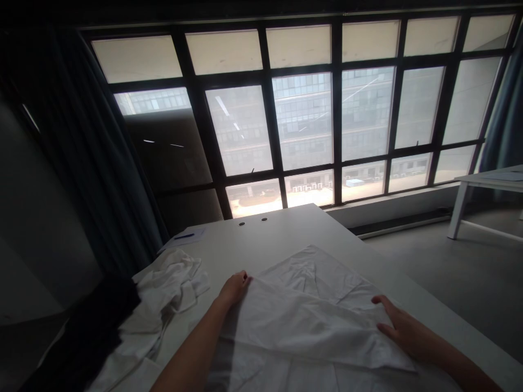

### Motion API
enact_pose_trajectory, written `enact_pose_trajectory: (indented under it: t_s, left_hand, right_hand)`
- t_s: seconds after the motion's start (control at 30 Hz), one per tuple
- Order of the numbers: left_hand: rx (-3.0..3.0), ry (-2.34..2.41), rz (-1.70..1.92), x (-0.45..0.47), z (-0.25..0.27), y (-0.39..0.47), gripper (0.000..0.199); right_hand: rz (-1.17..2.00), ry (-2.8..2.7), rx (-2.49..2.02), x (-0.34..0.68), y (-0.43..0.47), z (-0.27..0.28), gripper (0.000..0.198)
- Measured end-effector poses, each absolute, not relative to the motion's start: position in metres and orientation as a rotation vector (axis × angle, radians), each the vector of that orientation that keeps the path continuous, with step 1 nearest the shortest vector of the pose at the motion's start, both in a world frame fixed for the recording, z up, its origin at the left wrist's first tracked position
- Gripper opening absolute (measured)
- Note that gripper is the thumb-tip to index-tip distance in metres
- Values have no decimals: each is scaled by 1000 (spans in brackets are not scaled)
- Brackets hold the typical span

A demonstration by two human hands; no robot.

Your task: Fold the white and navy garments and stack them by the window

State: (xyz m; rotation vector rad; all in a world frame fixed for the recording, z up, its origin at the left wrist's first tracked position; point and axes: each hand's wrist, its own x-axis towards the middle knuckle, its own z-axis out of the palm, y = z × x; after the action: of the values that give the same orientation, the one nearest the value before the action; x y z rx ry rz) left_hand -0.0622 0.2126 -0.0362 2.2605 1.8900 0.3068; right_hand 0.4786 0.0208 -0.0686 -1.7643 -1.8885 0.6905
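The white cloth lies spread with a folded-over layer on the near part of the white table. My left hand has its fingers curled closed, pinching the cloth's left edge. My right hand is at its right side, thumb and forefinger parted; I cannot tell whether I grip the fabric there. To the left lies a rumpled white heap, with black fabric further left. Beyond the heap, a dark pen rests on paper. Windows fill the far side.
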Motion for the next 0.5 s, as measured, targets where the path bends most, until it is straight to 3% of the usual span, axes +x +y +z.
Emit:
enact_pose_trajectory:
  t_s: [0.5]
  left_hand:
    - [2133,1970,142,-63,-40,224,36]
  right_hand:
    - [690,-1976,-1757,465,12,-60,21]
